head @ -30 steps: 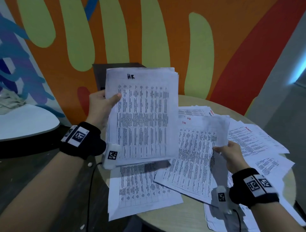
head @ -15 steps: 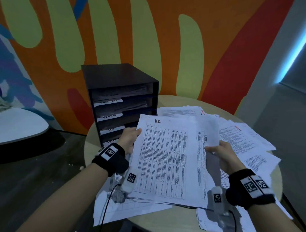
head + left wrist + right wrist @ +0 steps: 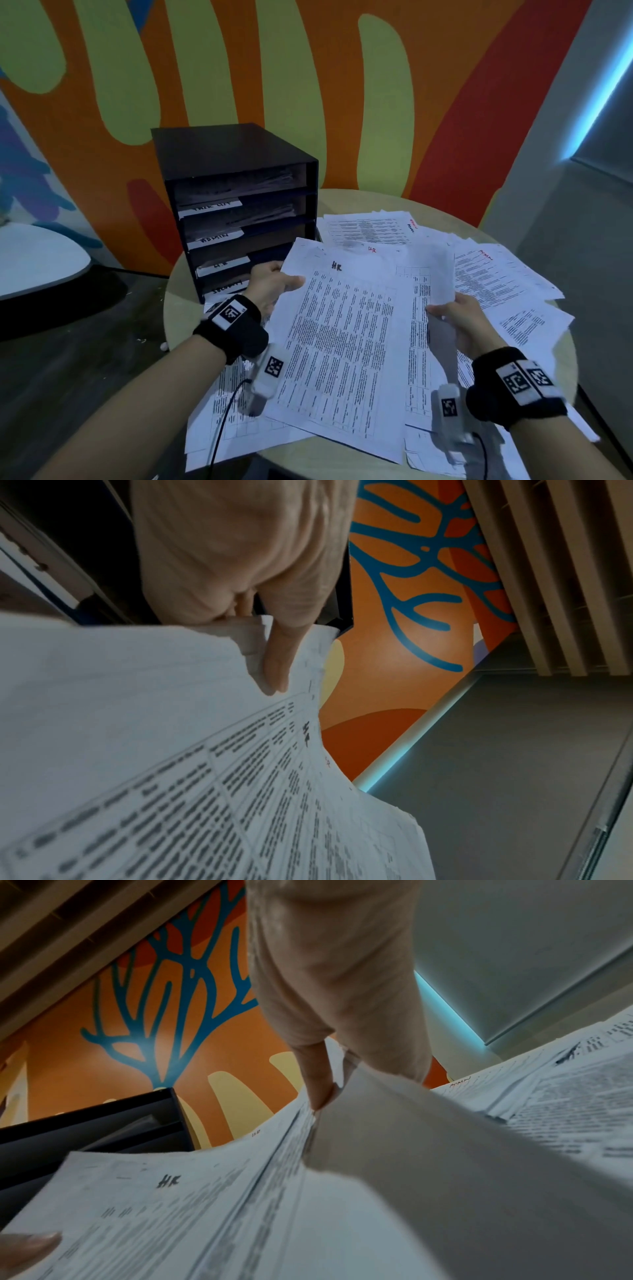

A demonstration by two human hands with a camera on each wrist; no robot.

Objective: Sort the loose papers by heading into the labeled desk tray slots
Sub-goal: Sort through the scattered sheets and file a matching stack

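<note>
Head view: one dark desk tray point(image 3: 236, 178) with four white-labelled slots stands far left on the round table point(image 3: 359, 202). Two hands hold one HR stack point(image 3: 346, 339) just right of it: left hand point(image 3: 274, 284) pinches its far-left corner, right hand point(image 3: 459, 318) grips its right edge. Loose papers point(image 3: 496, 274) lie right.

Left wrist view: thumb point(image 3: 277, 664) presses the stack's top sheet.

Right wrist view: thumb point(image 3: 318, 1074) clamps the stack edge.

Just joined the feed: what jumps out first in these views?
Front and centre, the left hand and right hand grip opposite edges of a stack of papers headed HR. Behind on the left stands the dark desk tray with labelled slots. Loose sheets cover the round table to the right.
</note>
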